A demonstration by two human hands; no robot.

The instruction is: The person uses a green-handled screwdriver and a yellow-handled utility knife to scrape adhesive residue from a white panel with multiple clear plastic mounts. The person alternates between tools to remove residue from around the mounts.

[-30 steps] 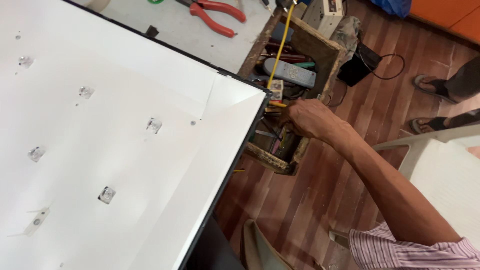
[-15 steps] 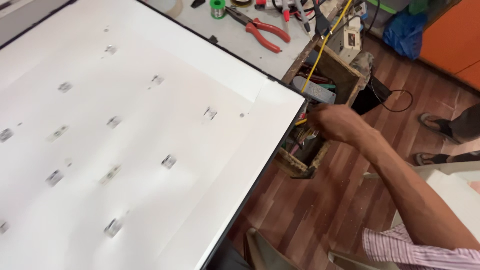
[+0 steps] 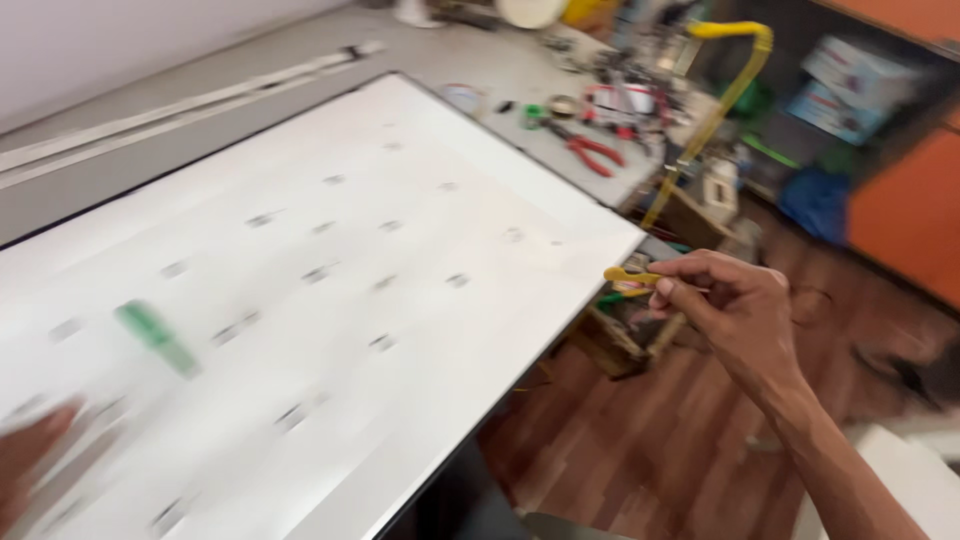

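My right hand (image 3: pixel 735 310) hovers just off the right corner of a large white panel (image 3: pixel 400 180) dotted with small dark rectangles. Its fingers are closed on a small yellow-handled tool (image 3: pixel 630 275) that points left toward the panel's edge. My left hand (image 3: pixel 30 455) is a blur at the bottom left corner, over the panel. A green stick-like object (image 3: pixel 155 338) shows blurred just above and right of it. Whether the left hand holds it is unclear.
The panel lies on a grey workbench (image 3: pixel 480 80). Red-handled pliers (image 3: pixel 600 155) and small clutter sit at the bench's far right. A wooden tool box (image 3: pixel 640 345) stands on the brown plank floor below my right hand. A yellow hose (image 3: pixel 720 90) hangs behind. Long metal strips (image 3: pixel 200 100) lie at the back.
My right hand has come up out of the wooden box holding the yellow-handled tool. The view has swung left, and my left hand and the green object have appeared.
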